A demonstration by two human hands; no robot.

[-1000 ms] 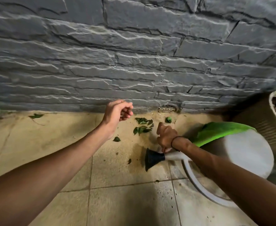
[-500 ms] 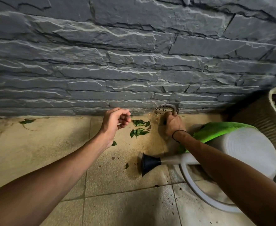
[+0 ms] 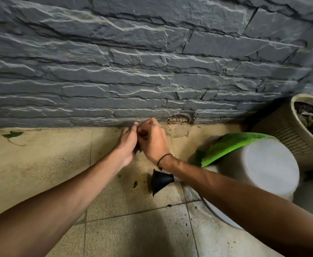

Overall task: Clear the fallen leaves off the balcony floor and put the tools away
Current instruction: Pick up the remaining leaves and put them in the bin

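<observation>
Two hands meet at the wall foot, touching. Left hand (image 3: 127, 140) fingers curled; contents hidden, can't tell. Right hand (image 3: 152, 140) clenched, grasp also hidden. One leaf (image 3: 13, 134) on the floor (image 3: 46, 160) at 9 o'clock of the hands, well apart. Watering can (image 3: 259, 164) at 4 o'clock, black rose (image 3: 161, 180) just below the right wrist. Drain (image 3: 178, 119) at 1 o'clock.

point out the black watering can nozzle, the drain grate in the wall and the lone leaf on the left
black funnel-shaped watering can nozzle (image 3: 161, 180), head view, on its flared cone
perforated metal drain grate (image 3: 177, 119), head view, on its holed face
lone green leaf (image 3: 12, 134), head view, on its blade
</observation>
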